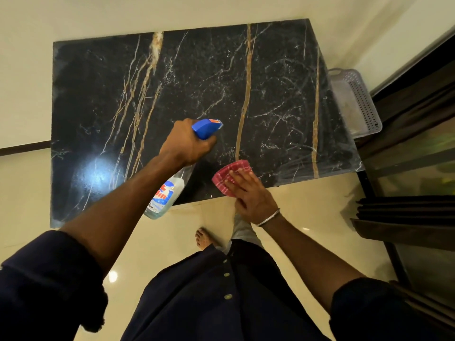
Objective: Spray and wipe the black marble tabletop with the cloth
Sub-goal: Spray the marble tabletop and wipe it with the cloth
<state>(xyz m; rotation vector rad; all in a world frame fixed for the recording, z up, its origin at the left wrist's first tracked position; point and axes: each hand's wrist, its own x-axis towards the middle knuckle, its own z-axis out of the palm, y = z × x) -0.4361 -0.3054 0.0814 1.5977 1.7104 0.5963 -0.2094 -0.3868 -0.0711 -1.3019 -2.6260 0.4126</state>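
Observation:
The black marble tabletop with gold and white veins fills the middle of the view. My left hand grips the neck of a clear spray bottle with a blue trigger head, nozzle aimed to the right over the marble. The bottle body hangs over the table's near edge. My right hand lies with straight fingers on a folded red checked cloth, pressing it flat on the marble near the front edge.
A grey perforated plastic basket sits beyond the table's right edge. Dark curtains and a glass door frame stand at the right. A cream wall borders the far side. The glossy tiled floor and my bare foot lie below.

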